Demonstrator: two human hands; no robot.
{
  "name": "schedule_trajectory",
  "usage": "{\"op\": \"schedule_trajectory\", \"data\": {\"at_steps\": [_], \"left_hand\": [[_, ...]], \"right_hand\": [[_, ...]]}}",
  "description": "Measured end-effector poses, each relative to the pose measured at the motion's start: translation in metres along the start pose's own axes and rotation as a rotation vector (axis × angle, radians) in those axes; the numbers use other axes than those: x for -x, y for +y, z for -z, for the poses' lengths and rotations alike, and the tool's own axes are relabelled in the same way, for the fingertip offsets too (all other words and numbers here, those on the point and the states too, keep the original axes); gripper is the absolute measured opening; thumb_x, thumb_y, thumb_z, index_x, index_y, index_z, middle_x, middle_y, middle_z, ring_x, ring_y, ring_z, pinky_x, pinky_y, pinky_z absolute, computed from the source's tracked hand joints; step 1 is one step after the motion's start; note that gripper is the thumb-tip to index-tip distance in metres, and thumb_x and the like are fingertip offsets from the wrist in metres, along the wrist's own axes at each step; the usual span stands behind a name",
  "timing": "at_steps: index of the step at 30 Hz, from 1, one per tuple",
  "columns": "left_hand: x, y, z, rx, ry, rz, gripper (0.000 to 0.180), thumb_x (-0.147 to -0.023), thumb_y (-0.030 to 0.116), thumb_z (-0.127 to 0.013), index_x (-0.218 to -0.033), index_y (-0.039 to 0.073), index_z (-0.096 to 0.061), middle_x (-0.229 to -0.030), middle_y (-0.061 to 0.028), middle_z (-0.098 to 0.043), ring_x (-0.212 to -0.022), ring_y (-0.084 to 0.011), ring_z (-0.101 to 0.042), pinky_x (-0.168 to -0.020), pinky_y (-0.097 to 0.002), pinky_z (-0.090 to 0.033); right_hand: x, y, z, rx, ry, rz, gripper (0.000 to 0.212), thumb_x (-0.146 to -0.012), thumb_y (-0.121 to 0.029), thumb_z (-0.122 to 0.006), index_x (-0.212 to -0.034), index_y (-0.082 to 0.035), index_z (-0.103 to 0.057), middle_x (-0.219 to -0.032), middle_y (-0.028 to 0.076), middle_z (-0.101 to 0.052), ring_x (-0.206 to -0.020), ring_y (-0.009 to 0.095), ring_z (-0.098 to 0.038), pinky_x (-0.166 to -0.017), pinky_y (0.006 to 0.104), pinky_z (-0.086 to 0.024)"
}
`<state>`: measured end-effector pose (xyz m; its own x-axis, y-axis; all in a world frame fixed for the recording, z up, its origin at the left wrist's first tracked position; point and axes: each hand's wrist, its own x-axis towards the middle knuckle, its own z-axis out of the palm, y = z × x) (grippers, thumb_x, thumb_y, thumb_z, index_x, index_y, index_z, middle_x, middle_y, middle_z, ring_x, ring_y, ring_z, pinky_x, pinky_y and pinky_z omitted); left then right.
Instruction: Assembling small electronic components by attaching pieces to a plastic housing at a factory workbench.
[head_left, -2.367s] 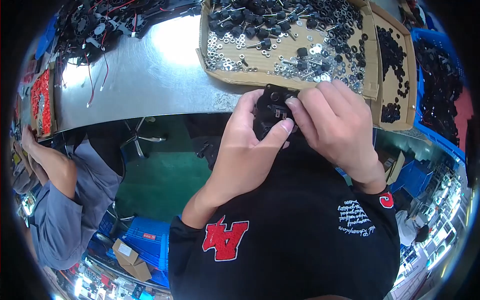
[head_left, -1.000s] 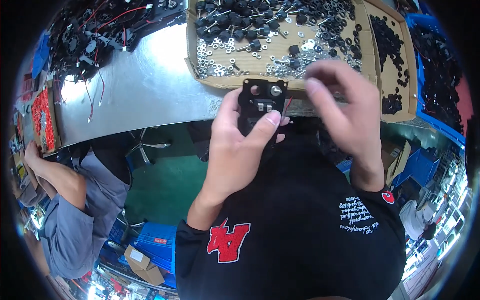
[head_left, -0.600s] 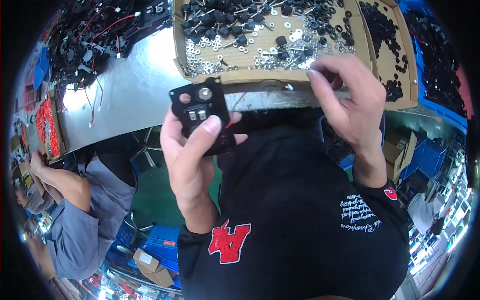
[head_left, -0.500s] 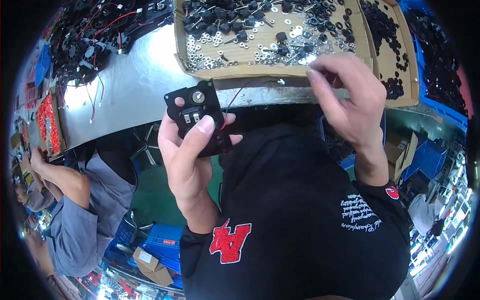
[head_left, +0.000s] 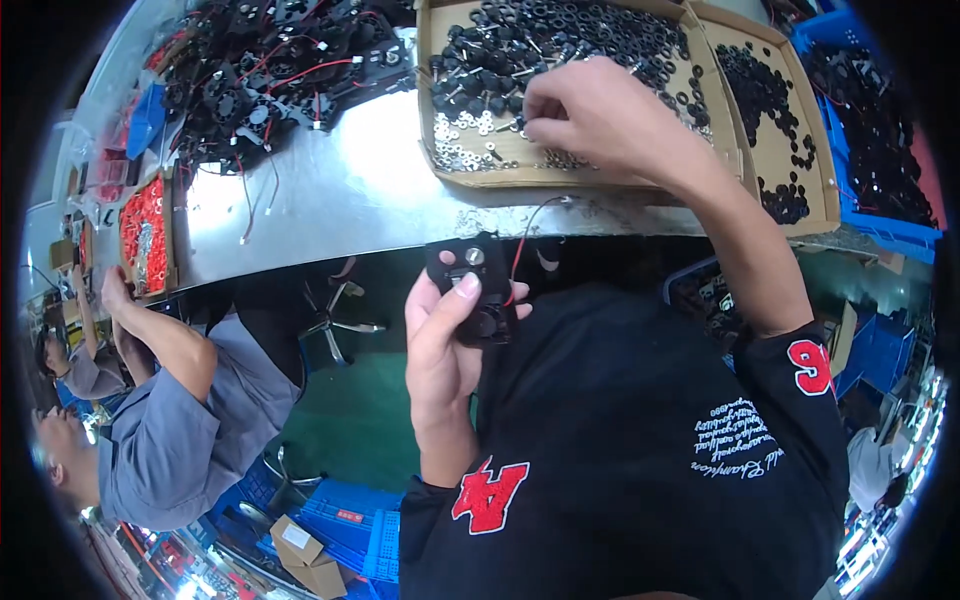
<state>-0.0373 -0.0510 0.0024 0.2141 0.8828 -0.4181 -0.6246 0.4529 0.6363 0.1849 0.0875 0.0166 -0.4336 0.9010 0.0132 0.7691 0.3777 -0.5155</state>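
Note:
My left hand (head_left: 438, 345) grips a small black plastic housing (head_left: 489, 320), thumb on its face and fingers behind it. A round silver metal piece shows near the housing's top, and a thin red-and-black wire (head_left: 521, 243) runs up from its side to a white connector by the table edge. Over the shallow cardboard tray (head_left: 590, 180) is my right hand (head_left: 605, 115), its thumb and fingers drawn together. Whatever lies between those fingertips is hidden. Black-headed screws (head_left: 480, 70) and small pale nuts and washers (head_left: 462, 150) lie loose around it.
A pile of black fan-like parts with wires (head_left: 270, 85) covers the far left of the metal table (head_left: 330, 205). A second cardboard tray (head_left: 822, 190) holds black rings, beside a blue bin (head_left: 880, 225). Another person in grey (head_left: 225, 400) works at left, by a box of red pieces (head_left: 150, 235).
My right hand has reached forward and left, from the tray's near edge to above its contents. My left hand still holds the housing, now lower and farther right in view; the whole view has shifted.

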Motion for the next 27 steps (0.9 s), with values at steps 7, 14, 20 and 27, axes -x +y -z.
{"op": "schedule_trajectory", "data": {"at_steps": [7,14,20,27], "left_hand": [[-0.008,0.007,0.001,0.090,-0.070,0.026,0.029,-0.091,0.007,-0.056,-0.116,-0.004,-0.050,-0.104,-0.0187,-0.063,-0.093,-0.0285,-0.068,-0.088,-0.0439,-0.055],[-0.019,0.018,-0.006,0.097,-0.066,0.105,0.036,-0.088,0.006,-0.058,-0.120,-0.006,-0.048,-0.109,-0.0203,-0.062,-0.100,-0.0303,-0.066,-0.090,-0.0457,-0.055],[-0.029,0.017,-0.012,0.080,-0.109,0.117,0.038,-0.089,0.007,-0.058,-0.122,-0.006,-0.046,-0.111,-0.0205,-0.061,-0.101,-0.0312,-0.066,-0.088,-0.0450,-0.056],[-0.031,0.021,-0.026,-0.053,-0.040,0.107,0.040,-0.092,0.011,-0.060,-0.124,-0.006,-0.044,-0.112,-0.0185,-0.060,-0.099,-0.0291,-0.066,-0.086,-0.0411,-0.057]], "right_hand": [[-0.007,-0.009,-0.010,0.134,-0.088,-0.139,0.014,-0.076,-0.010,-0.064,-0.081,0.002,-0.069,-0.075,0.018,-0.068,-0.072,0.033,-0.067,-0.070,0.0398,-0.053],[-0.004,-0.019,-0.017,0.100,-0.038,-0.201,0.017,-0.078,-0.013,-0.063,-0.082,0.002,-0.070,-0.075,0.017,-0.069,-0.072,0.032,-0.068,-0.071,0.0388,-0.054],[-0.005,-0.011,-0.025,0.147,0.006,-0.188,0.016,-0.078,-0.013,-0.062,-0.079,0.002,-0.069,-0.072,0.018,-0.067,-0.069,0.032,-0.067,-0.068,0.0387,-0.053],[0.023,-0.022,0.010,-0.511,0.133,-0.246,0.009,-0.082,-0.006,-0.066,-0.084,0.002,-0.065,-0.076,0.008,-0.068,-0.068,0.013,-0.065,-0.062,0.0271,-0.051]]}}
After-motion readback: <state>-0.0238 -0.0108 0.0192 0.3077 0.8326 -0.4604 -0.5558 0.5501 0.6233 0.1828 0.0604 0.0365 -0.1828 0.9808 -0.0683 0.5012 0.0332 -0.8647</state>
